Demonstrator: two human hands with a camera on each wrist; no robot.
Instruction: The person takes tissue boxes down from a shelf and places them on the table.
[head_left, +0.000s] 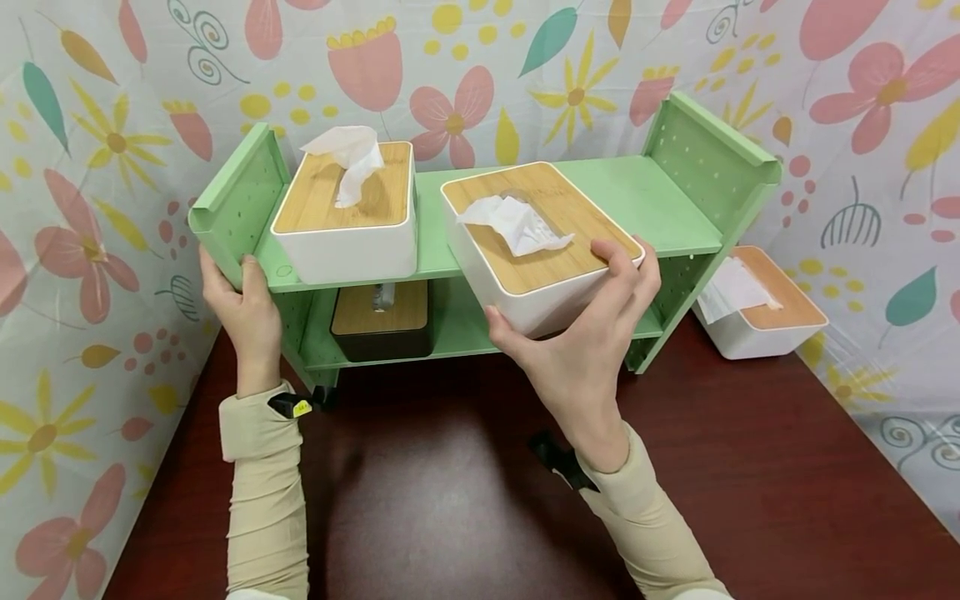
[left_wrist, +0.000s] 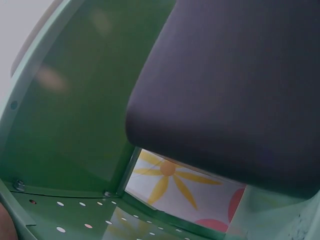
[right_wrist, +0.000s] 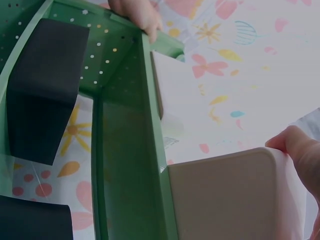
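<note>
My left hand (head_left: 243, 321) grips the left side panel (head_left: 240, 192) of a green two-level shelf (head_left: 622, 200). In my right hand (head_left: 588, 358) is a white tissue box (head_left: 551, 196) with a wooden lid and a tissue sticking out; thumb and fingers hold its front right corner. That box sits askew and tilted at the upper level's front edge, its underside showing in the right wrist view. Left of it, a similar white tissue box (head_left: 352, 254) stands on the upper level. Below, a black tissue box (head_left: 382, 337) with a wooden lid rests on the lower level.
A further white tissue box (head_left: 765, 337) stands on the dark red table (head_left: 420, 500), right of the shelf. The right wrist view shows a second dark box (right_wrist: 35, 220) on the lower level. Flower-patterned cloth (head_left: 465, 75) hangs behind and on both sides.
</note>
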